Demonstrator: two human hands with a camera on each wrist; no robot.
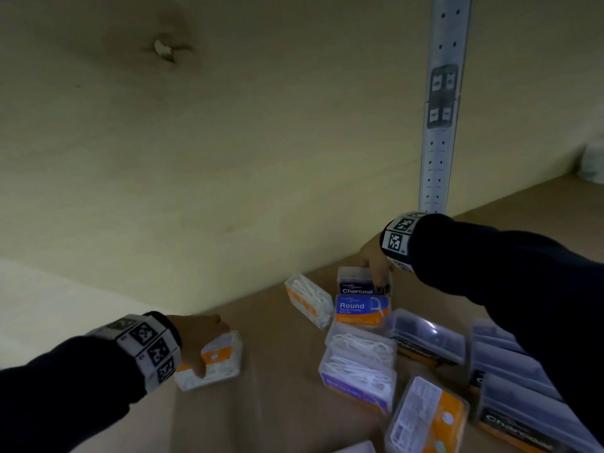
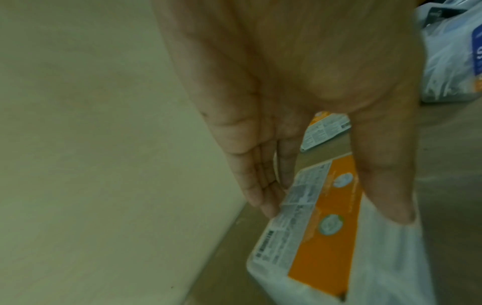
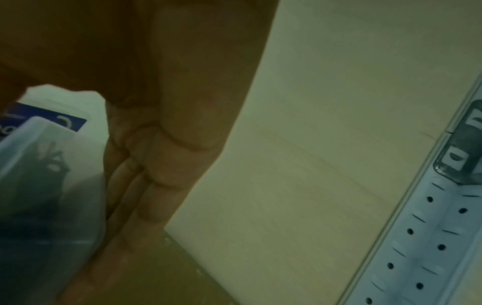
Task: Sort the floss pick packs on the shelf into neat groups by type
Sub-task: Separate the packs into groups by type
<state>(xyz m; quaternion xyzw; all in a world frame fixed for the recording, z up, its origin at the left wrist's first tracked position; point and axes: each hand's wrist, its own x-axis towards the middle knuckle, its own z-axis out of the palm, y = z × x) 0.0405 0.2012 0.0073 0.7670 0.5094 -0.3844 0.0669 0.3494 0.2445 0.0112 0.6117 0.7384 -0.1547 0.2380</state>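
My left hand [image 1: 209,351] pinches a clear floss pack with an orange label [image 1: 222,358] between thumb and fingers, low over the brown shelf near the back wall. In the left wrist view the left hand [image 2: 336,212] has fingers on one edge of that orange pack [image 2: 326,237] and the thumb on the other. My right hand [image 1: 376,273] grips the top of an upright Charcoal pack [image 1: 356,286] at the back. The right wrist view shows fingers [image 3: 146,181] along the side of this dark-filled Charcoal pack [image 3: 39,185]. A blue Round pack [image 1: 361,310] leans in front of it.
Several more packs lie jumbled on the shelf [image 1: 277,403]: an orange one [image 1: 307,299] tilted at the back, a purple one [image 1: 356,377], Charcoal ones [image 1: 425,341] at the right. A perforated metal upright [image 1: 438,142] stands against the cream back wall.
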